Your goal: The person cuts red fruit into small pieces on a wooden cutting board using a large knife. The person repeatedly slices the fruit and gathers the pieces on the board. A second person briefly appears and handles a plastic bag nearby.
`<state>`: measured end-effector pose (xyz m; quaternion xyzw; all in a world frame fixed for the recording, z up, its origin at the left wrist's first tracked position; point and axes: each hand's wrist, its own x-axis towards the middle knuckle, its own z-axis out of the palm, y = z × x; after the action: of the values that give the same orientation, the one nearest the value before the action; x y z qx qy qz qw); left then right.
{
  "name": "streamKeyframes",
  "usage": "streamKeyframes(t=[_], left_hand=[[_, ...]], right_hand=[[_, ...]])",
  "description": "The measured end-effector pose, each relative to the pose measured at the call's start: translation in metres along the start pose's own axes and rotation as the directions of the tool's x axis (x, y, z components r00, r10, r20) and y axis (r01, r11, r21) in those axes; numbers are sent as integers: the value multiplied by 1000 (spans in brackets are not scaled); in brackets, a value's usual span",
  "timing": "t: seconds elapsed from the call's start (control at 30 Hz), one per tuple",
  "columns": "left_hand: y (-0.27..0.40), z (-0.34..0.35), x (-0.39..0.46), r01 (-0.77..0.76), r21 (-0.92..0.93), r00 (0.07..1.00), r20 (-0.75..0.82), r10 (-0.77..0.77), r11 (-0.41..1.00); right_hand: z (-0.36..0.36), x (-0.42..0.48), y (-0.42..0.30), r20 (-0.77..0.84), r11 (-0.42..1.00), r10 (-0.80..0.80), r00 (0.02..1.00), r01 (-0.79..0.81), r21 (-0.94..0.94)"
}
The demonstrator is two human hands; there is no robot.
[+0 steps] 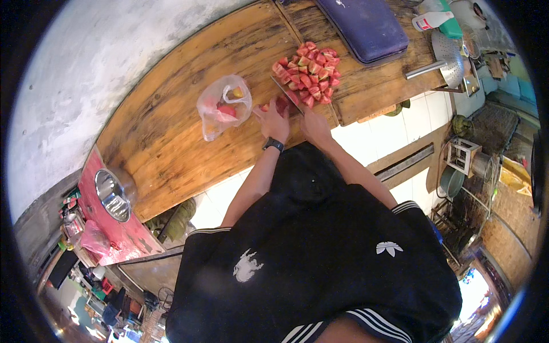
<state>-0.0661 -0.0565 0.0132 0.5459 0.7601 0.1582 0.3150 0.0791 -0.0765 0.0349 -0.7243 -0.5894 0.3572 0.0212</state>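
On the wooden table [180,94], a heap of chopped tomatoes [311,70] lies in front of me. My right hand [315,127] grips a kitchen knife [285,92], its blade slanting along the near left side of the heap. Just left of the knife, my left hand [274,122], with a dark watch at the wrist, has its fingers on red tomato pieces [282,104]; how firmly it holds them is partly hidden. Beside it on the left rests a translucent plastic bag [206,113] with tomatoes inside.
A dark blue case [369,30] lies beyond the heap. At the right end are a perforated metal skimmer [448,58] with its handle over the table, and a white bottle [432,20]. A steel bowl [112,195] sits on a red surface [128,240] at the left. The wall borders the far edge.
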Motion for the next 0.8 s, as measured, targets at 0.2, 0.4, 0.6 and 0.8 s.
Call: streamKeyframes(t=[0.2, 0.4, 0.6, 0.8], left_hand=[[27, -35, -13, -68, 307, 997, -11, 75, 949], [8, -33, 21, -712, 333, 683, 123, 720, 619], [-10, -7, 27, -585, 399, 807, 198, 557, 706], [18, 22, 19, 128, 289, 950, -310, -33, 949]], right_hand=[[-29, -82, 61, 92, 994, 105, 990, -106, 4], [-53, -124, 71, -6, 968, 150, 989, -145, 205], [-48, -116, 65, 19, 962, 193, 981, -193, 193], [-50, -102, 33, 33, 965, 145, 989, -149, 217]])
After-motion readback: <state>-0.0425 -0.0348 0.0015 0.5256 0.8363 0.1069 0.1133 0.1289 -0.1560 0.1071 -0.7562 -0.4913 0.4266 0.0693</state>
